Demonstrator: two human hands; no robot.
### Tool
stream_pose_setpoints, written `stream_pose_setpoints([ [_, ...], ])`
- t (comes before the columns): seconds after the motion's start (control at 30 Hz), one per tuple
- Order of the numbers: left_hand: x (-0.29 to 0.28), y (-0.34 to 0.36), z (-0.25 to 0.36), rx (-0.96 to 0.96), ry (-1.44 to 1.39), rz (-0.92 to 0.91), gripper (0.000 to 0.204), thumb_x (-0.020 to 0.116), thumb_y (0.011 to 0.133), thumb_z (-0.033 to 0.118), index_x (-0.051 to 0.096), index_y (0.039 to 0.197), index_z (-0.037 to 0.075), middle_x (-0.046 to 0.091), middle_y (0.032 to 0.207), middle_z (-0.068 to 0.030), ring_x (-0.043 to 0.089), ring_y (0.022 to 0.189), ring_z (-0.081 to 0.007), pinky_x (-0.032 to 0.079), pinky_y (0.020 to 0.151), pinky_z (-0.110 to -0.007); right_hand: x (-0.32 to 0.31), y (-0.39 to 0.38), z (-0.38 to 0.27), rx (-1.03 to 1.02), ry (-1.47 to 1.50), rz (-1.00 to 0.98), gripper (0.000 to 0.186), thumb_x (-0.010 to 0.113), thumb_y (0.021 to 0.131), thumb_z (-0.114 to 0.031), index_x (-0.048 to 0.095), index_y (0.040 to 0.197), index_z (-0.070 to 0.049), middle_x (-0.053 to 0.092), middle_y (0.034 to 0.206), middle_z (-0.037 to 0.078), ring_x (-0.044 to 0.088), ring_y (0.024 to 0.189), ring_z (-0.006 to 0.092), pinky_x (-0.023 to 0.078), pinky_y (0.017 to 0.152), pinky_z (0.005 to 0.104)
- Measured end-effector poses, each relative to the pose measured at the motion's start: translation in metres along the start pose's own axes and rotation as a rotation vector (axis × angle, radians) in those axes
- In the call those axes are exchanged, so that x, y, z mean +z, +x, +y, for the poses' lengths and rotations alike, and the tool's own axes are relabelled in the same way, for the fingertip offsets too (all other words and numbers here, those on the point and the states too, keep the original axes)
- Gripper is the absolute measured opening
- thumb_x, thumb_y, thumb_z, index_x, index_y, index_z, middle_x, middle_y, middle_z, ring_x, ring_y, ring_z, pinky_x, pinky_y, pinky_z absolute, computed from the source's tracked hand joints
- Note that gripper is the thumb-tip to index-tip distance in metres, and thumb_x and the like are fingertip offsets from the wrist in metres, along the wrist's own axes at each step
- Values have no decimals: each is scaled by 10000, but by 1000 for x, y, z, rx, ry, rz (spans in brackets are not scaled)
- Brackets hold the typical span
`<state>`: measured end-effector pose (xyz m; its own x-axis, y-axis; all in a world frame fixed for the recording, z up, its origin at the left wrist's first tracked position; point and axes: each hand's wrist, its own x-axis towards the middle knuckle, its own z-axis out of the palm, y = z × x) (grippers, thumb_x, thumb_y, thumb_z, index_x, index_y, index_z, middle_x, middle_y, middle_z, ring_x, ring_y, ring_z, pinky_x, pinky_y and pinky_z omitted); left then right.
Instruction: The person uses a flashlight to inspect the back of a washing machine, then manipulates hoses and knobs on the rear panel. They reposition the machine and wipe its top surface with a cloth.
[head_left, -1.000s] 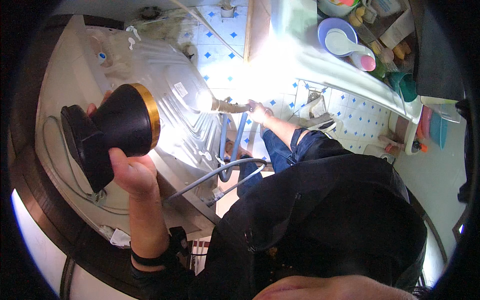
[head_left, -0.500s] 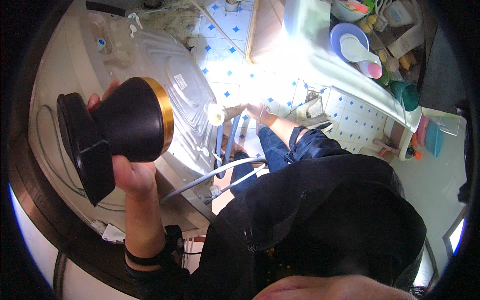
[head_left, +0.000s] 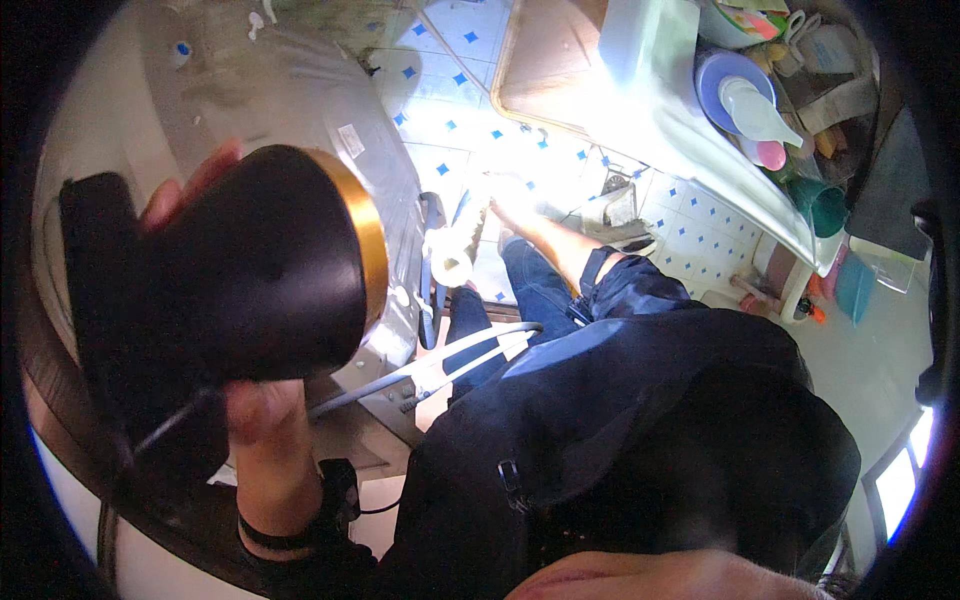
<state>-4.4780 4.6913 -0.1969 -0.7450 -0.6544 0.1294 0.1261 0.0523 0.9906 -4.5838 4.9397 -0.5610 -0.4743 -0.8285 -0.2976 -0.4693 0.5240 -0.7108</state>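
Note:
My left hand (head_left: pixel 262 410) is closed around a large black flashlight (head_left: pixel 270 255) with a gold rim, its beam falling on the floor ahead. Lower and farther off, my right hand (head_left: pixel 497 200) is washed out by the glare. Its fingers are wrapped round a pale tube (head_left: pixel 455 255) with a round whitish end toward me. Beside the tube hangs a blue-grey hose (head_left: pixel 430 300), against the edge of a dirty metal appliance panel (head_left: pixel 330 90). The flashlight hides part of that panel.
Grey cables (head_left: pixel 430 372) run from the appliance past my body. On the right stands a white ledge (head_left: pixel 690 150) crowded with a blue bowl (head_left: pixel 712 85), a teal cup (head_left: pixel 815 205) and bags. A floor drain (head_left: pixel 615 185) sits in the blue-dotted tiles (head_left: pixel 455 125).
The flashlight has come closer and looks larger, tipping slightly. My right hand has shifted a little left, and the tube's end has swung down and to the right.

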Motion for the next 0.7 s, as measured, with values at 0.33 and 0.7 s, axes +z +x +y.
stream_pose_setpoints([
  [0.33,-13,14,11,-20,-230,-303,832,473,806,605,260,1372,34,261,1373,-318,288,1270,-447,234,1062,-522,8,2,1,162,282,-105,200,499,904,-204,607,954,-43,610,836,127,578,747,206,469,661,306],
  [0.7,-39,57,63,-1135,-551,-445,545,318,953,367,216,1410,87,207,1460,-146,210,1349,-193,141,1118,-383,42,-23,39,-3,239,87,198,533,871,-201,599,984,-53,612,842,125,583,742,212,469,657,312],
])
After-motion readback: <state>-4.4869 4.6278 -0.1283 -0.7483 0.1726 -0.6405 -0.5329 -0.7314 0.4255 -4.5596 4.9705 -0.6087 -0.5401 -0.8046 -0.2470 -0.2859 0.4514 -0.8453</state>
